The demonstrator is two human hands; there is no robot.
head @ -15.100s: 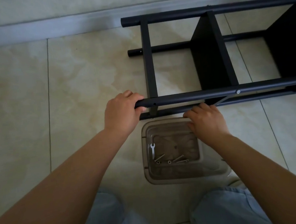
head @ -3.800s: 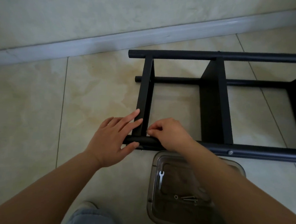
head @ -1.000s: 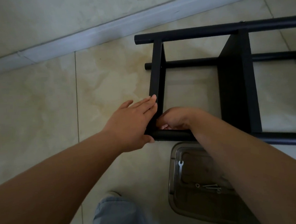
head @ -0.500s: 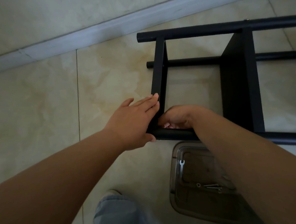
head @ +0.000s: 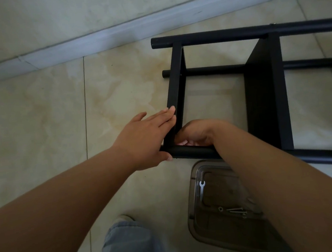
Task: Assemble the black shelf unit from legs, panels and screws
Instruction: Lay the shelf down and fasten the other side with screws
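Observation:
The black shelf unit lies on its side on the tiled floor. Its near leg runs left to right, and the end panel joins it to the far leg. A wider middle panel stands further right. My left hand presses straight fingers on the end panel's outer face, with the thumb under the near leg's end. My right hand is curled down into the inside corner behind the near leg. Its fingertips and anything in them are hidden.
A clear plastic container sits on the floor below the near leg, holding a small wrench, a nut and a few screws. My knee in jeans is at the bottom. A baseboard and wall run behind.
Over the last second both hands stay at the corner almost unmoved. A few seconds before, my right hand went from the top of the near leg down into the inside corner.

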